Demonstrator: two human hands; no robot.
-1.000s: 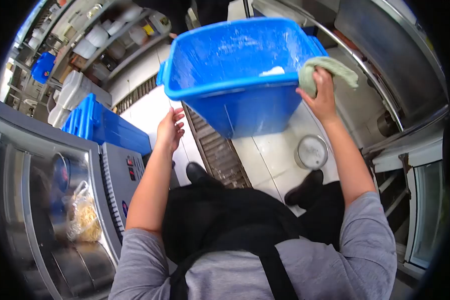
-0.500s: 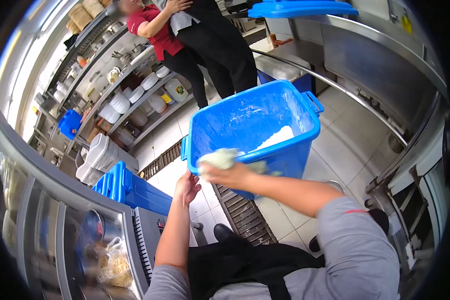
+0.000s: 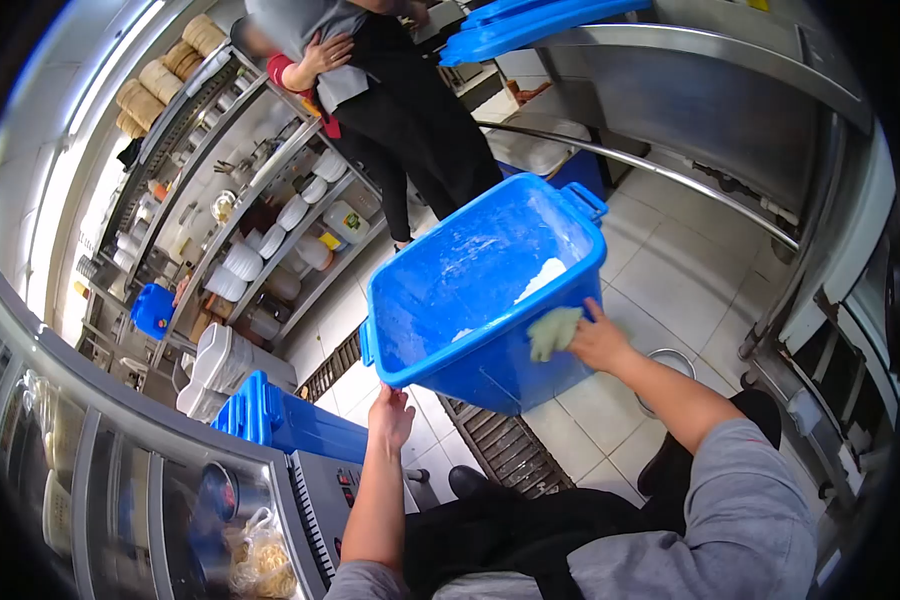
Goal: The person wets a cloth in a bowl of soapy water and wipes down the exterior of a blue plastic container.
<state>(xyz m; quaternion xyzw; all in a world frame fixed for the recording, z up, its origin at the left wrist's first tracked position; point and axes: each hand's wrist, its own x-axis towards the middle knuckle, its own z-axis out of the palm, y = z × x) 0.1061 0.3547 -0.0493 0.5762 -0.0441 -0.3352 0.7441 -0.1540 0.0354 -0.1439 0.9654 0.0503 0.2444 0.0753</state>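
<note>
The blue bin on the floor could slide if the right hand, fingers holding a cloth to its side, pushes hard; I cannot tell if the left hand grips its rim

Through my camera I see a pale tiled floor with a slotted drain grate running across it. The blue tub stands on it, partly over the grate, near a round pan. A metal rack carries white bowls, a jug and woven baskets.
</note>
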